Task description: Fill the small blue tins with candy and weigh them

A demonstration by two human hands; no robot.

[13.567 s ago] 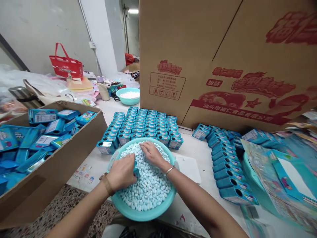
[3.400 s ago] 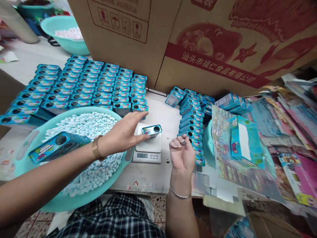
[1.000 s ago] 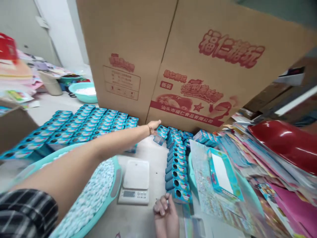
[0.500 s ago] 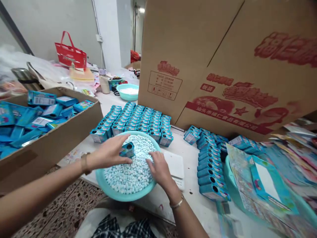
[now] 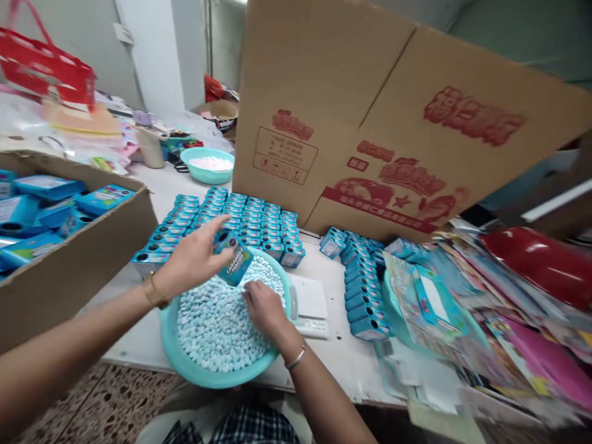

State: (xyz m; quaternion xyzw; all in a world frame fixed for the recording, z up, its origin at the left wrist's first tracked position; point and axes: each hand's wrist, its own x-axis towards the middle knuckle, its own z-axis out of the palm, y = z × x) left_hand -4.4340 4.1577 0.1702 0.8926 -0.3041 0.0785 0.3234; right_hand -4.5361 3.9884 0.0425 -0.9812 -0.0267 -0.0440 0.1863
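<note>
Several loose, shiny blue boxes (image 5: pixel 105 200) lie in an open brown cardboard carton (image 5: pixel 87 265) by the left end of the bench (image 5: pixel 336 314). Right of it, the left hand (image 5: pixel 192 258) has its thumb and fingers clamped on a small blue rectangular box with white lettering (image 5: pixel 237 268), tilted above a round turquoise plastic basin (image 5: pixel 208 378) at the near edge. Small pale-blue and white oval pieces (image 5: pixel 215 330) fill the basin; behind it stand tight rows of blue boxes (image 5: pixel 251 231). The right hand (image 5: pixel 266 306) is over the pieces, fingers bunched, tips beside the held box's lower end; whether they pinch anything cannot be told. Just right of the basin sits a flat white plastic scale (image 5: pixel 309 298), then a column of blue boxes (image 5: pixel 363 293).
</note>
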